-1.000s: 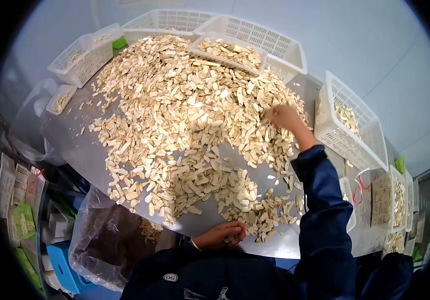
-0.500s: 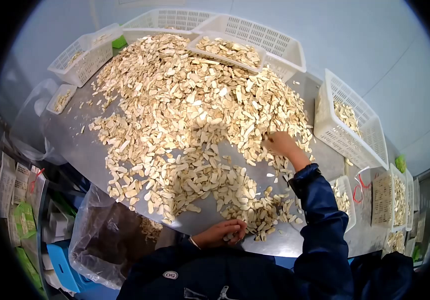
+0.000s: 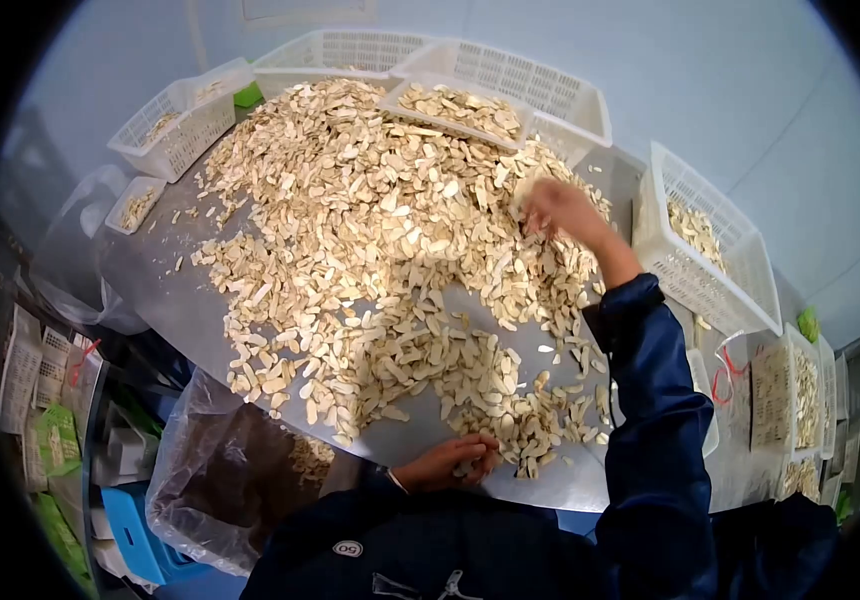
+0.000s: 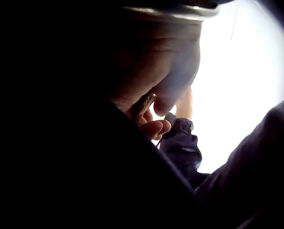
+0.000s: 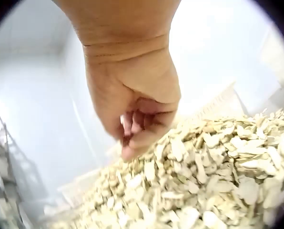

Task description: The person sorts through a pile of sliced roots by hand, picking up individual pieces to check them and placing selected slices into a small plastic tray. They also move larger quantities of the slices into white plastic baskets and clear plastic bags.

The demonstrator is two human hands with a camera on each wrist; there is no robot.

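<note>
A broad heap of pale dried slices (image 3: 350, 190) covers much of the metal table (image 3: 180, 310). My right hand (image 3: 572, 215) is over the heap's right side, blurred in the head view. In the right wrist view its fingers (image 5: 141, 138) are bent, with the tips right at the slices; I cannot tell whether they pinch one. Low at the table's near edge, my left hand (image 3: 447, 462) stays curled beside a smaller spread of slices (image 3: 520, 425). A brownish slice (image 4: 146, 102) shows between its thumb and fingers in the dark left wrist view.
White perforated baskets (image 3: 705, 235) stand along the table's right and back edges. A shallow tray of slices (image 3: 460, 110) rests against the back of the heap. Below the near left edge are a clear plastic bag (image 3: 190, 450) and a blue stool (image 3: 140, 530).
My right hand first came nearer over the heap, then moved back up and away to its right side. The left hand has stayed curled at the near edge.
</note>
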